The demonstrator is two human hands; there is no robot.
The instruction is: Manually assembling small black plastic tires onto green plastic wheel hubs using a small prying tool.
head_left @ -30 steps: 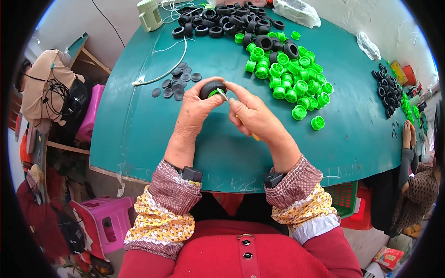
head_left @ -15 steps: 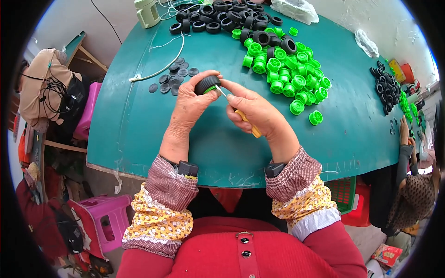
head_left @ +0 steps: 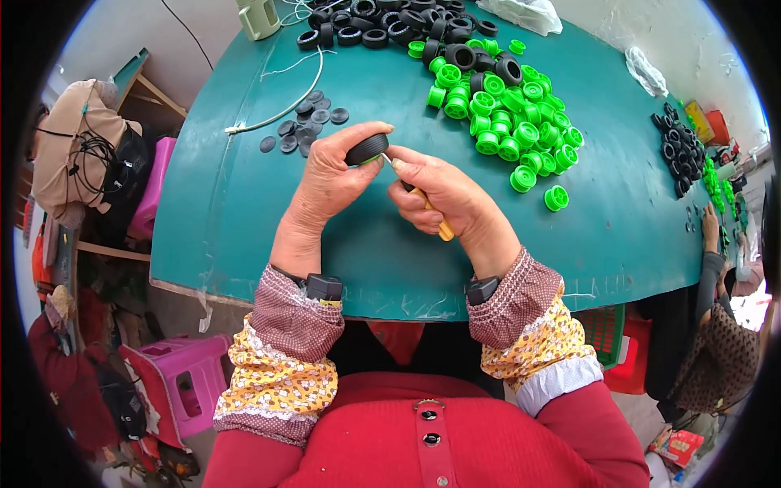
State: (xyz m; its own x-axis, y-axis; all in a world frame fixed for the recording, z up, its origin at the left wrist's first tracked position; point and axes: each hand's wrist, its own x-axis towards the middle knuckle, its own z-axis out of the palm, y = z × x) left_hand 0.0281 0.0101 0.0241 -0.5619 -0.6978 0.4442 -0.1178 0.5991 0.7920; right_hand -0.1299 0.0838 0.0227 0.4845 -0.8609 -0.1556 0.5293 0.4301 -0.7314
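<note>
A black tyre (head_left: 367, 149) sits pinched in the fingers of the left hand (head_left: 329, 175), held just above the green bench (head_left: 244, 220) near its middle, with a bit of green showing at the tyre's lower edge. The left hand is curled closed around it. The right hand (head_left: 447, 195) is closed around a yellow-handled tool (head_left: 431, 213), whose tip points at the tyre and meets it at the side. The two hands touch at the fingertips.

Beyond the hands, to the right, lies a heap of green hubs (head_left: 508, 122). Farther back, a row of black tyres (head_left: 382, 20) runs along the bench's far edge. To the left of the held tyre lies a small cluster of dark discs (head_left: 303, 126), with a white cable (head_left: 281, 110) curving past them. Another person's hand (head_left: 710, 232) rests at the bench's right edge beside more black tyres (head_left: 675, 150).
</note>
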